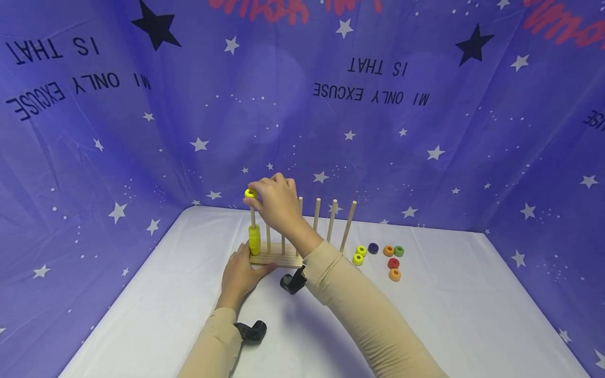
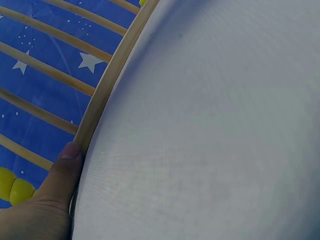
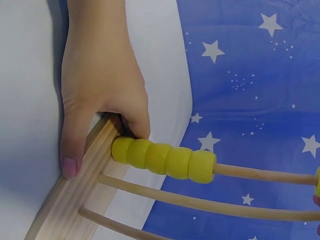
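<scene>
A wooden bead rack with a long base [image 1: 279,259] and a row of upright rods [image 1: 348,226] stands on the table. Several yellow beads [image 3: 157,158] are stacked at the bottom of its leftmost rod. My left hand [image 1: 240,275] grips the base's left end, the thumb [image 2: 62,172] along the front side and the fingers reaching behind. Between thumb and fingertips, my right hand [image 1: 279,203] pinches another yellow bead [image 1: 248,195] at the top of that same rod. In the right wrist view, only the edge of this bead shows. The other rods in sight carry no beads.
Right of the rack lie loose beads on the white table [image 1: 449,304]: two yellow [image 1: 357,262], a dark blue [image 1: 373,251], a green [image 1: 399,254], a red [image 1: 393,266] and two orange [image 1: 394,278]. Purple star-printed cloth [image 1: 302,121] encloses the back and sides.
</scene>
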A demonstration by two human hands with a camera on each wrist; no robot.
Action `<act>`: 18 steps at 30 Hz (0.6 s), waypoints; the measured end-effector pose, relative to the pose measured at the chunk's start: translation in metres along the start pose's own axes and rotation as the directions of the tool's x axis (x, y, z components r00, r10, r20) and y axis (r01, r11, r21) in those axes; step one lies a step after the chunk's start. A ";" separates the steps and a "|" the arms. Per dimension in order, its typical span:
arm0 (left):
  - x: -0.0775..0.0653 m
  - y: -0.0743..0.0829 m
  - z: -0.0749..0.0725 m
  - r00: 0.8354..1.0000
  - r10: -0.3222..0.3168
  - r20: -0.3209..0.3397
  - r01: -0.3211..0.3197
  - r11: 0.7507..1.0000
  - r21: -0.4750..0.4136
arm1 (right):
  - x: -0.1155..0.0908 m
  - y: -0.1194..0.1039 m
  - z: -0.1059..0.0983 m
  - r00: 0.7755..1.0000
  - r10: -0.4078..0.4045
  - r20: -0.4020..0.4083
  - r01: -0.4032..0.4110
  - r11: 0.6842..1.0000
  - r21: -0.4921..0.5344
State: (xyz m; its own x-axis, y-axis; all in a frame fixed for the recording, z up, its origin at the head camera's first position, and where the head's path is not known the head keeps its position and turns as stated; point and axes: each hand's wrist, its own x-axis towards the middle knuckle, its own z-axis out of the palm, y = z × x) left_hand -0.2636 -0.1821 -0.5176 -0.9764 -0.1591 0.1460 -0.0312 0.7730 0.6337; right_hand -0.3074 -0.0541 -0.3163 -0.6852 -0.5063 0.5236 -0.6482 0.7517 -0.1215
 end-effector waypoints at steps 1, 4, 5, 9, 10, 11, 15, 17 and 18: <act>0.000 0.000 0.000 1.000 -0.001 0.002 0.001 1.000 0.000 | 0.000 0.000 0.000 1.000 0.000 0.004 0.000 1.000 -0.003; 0.000 0.001 0.000 1.000 -0.007 0.007 0.007 1.000 0.003 | -0.001 0.001 0.001 1.000 0.000 0.010 0.000 1.000 -0.009; 0.000 0.001 0.000 1.000 -0.007 0.007 0.007 1.000 0.002 | -0.001 0.001 0.002 1.000 0.000 0.010 0.000 1.000 -0.007; 0.000 0.001 0.000 1.000 -0.007 0.012 0.007 1.000 0.006 | -0.001 0.002 0.002 1.000 0.004 0.016 -0.004 1.000 0.004; 0.000 0.001 0.000 1.000 -0.006 0.013 0.006 1.000 0.005 | -0.002 0.002 0.002 1.000 0.007 0.021 -0.007 1.000 0.007; 0.000 0.001 0.000 1.000 -0.005 0.013 0.005 1.000 0.006 | -0.002 0.002 0.002 1.000 0.010 0.026 -0.010 1.000 0.008; 0.000 0.000 0.000 1.000 -0.004 0.010 0.003 1.000 0.005 | -0.003 0.003 0.002 0.999 0.016 0.038 -0.017 1.000 0.005; 0.000 0.000 0.001 1.000 0.000 0.005 0.000 1.000 0.005 | -0.004 0.003 0.002 0.999 0.016 0.037 -0.016 1.000 0.006; 0.000 -0.001 0.001 1.000 0.002 0.003 -0.002 1.000 0.005 | -0.004 0.003 0.002 0.999 0.015 0.035 -0.015 1.000 0.006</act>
State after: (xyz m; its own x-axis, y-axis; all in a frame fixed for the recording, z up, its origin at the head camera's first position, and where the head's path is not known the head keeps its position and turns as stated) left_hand -0.2637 -0.1820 -0.5186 -0.9770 -0.1563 0.1451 -0.0307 0.7763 0.6297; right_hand -0.3074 -0.0510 -0.3204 -0.7062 -0.5095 0.4917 -0.6397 0.7568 -0.1346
